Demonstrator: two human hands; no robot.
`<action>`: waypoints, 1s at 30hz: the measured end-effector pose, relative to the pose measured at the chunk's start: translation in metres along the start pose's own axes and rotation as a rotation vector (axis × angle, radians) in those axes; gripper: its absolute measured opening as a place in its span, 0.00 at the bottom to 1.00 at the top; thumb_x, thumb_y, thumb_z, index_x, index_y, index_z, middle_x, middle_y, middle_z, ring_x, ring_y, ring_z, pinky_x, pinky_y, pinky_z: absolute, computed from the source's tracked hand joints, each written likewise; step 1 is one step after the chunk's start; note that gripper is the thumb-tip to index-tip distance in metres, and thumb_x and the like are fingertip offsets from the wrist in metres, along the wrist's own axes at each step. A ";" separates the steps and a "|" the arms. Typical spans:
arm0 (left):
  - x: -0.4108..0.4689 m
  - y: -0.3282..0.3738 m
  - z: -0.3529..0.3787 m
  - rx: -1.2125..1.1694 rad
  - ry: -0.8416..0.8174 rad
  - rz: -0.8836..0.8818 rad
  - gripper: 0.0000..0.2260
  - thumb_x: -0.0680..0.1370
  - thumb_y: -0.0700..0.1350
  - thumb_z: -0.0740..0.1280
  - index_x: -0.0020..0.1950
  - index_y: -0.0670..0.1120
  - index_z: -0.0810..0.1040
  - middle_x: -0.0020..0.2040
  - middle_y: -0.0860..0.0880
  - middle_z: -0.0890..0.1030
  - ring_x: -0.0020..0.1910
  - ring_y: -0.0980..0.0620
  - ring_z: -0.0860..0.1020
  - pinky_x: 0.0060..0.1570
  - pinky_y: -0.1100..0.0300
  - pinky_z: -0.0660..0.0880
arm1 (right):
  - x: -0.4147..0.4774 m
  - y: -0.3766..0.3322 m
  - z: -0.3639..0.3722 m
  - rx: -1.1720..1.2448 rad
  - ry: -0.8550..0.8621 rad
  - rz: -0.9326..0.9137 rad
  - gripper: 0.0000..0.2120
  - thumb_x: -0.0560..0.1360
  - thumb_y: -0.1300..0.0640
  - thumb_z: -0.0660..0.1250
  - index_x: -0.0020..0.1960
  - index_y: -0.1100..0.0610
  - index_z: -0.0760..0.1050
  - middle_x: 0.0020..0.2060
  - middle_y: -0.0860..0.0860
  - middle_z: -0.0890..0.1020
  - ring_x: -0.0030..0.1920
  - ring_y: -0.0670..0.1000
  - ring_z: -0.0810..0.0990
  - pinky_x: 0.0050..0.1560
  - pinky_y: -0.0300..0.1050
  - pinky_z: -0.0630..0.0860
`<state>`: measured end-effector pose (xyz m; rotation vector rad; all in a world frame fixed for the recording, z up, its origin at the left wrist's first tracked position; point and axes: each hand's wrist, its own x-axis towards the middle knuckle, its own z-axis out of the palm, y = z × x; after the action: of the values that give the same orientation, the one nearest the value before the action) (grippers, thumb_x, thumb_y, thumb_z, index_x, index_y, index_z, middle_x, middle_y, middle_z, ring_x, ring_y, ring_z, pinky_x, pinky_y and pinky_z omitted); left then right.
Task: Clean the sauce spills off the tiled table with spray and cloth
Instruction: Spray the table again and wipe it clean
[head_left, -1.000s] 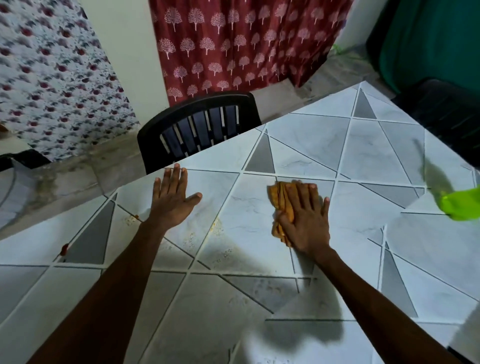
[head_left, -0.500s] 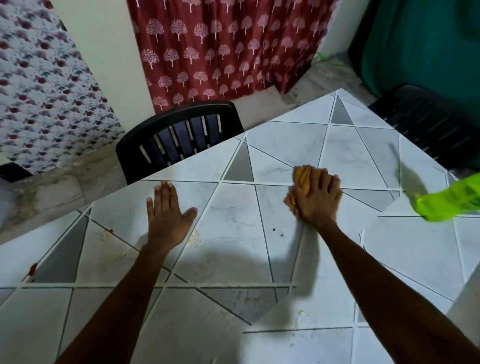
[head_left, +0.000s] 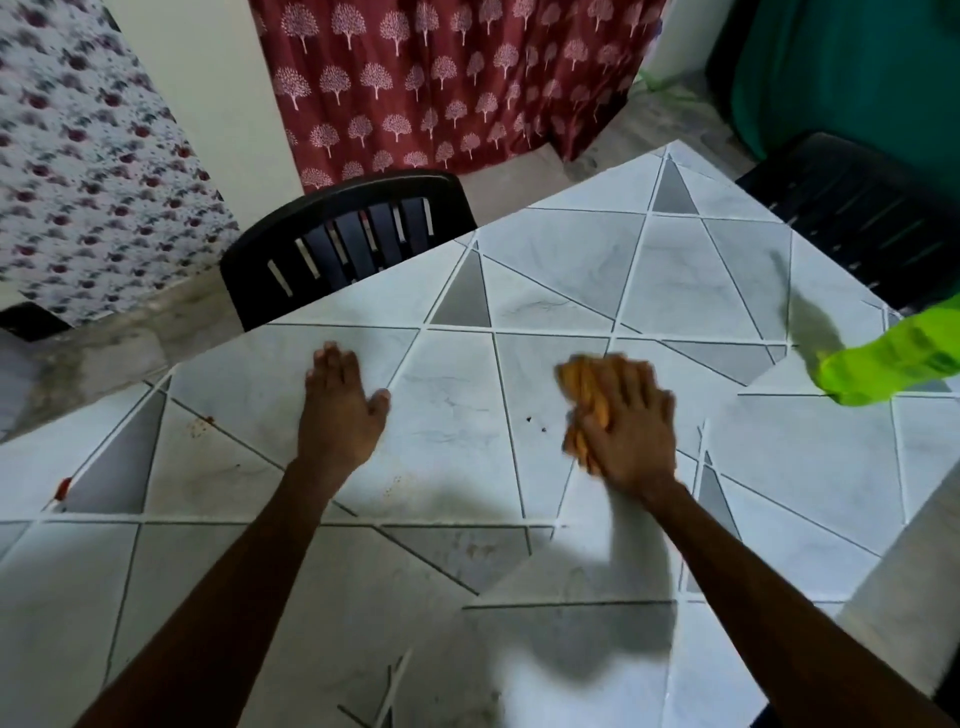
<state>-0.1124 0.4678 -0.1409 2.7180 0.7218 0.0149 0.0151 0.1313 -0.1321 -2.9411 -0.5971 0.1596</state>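
Since half a second ago the right hand (head_left: 626, 423) has drawn the cloth (head_left: 582, 405) back toward the lower frame, off the tile seam it straddled. Its fingers lie straight and slightly spread, pressing flat on the cloth; both are blurred. The orange cloth sits bunched under the hand's left edge at centre right on the tiled table (head_left: 805, 457), its long axis running roughly top to bottom of the frame.

Left of centre, the left hand (head_left: 340, 410) rests flat on the tiles, fingers straight, together and pointing to the top, thumb out to the right.

A green spray bottle (head_left: 893, 361) is on the table at the right edge, slanting from lower left to upper right and cut off by the frame. Dark sauce specks (head_left: 535, 423) lie between the hands, and a red spot (head_left: 63, 488) sits at the left.
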 end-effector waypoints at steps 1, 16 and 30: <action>-0.008 0.006 0.002 0.007 0.013 0.038 0.32 0.80 0.55 0.58 0.77 0.35 0.58 0.78 0.33 0.53 0.79 0.36 0.51 0.77 0.45 0.49 | 0.015 -0.008 -0.001 0.047 0.010 0.114 0.39 0.74 0.32 0.46 0.82 0.47 0.53 0.81 0.52 0.55 0.80 0.62 0.49 0.76 0.67 0.53; -0.090 0.062 0.016 0.080 0.004 0.196 0.27 0.80 0.50 0.64 0.76 0.40 0.65 0.78 0.40 0.61 0.78 0.41 0.58 0.75 0.45 0.58 | -0.057 0.046 0.000 -0.011 0.008 0.063 0.37 0.77 0.34 0.53 0.81 0.48 0.54 0.81 0.52 0.54 0.80 0.62 0.51 0.75 0.69 0.53; -0.177 0.075 0.028 -0.042 0.005 0.250 0.28 0.80 0.56 0.57 0.73 0.38 0.69 0.76 0.40 0.66 0.75 0.40 0.63 0.73 0.45 0.63 | -0.148 0.097 -0.004 -0.008 -0.101 -0.039 0.35 0.77 0.36 0.53 0.81 0.44 0.52 0.82 0.48 0.51 0.82 0.58 0.46 0.77 0.68 0.50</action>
<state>-0.2279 0.3123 -0.1306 2.7499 0.3751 0.0940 -0.0833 -0.0162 -0.1318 -2.9408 -0.6703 0.3041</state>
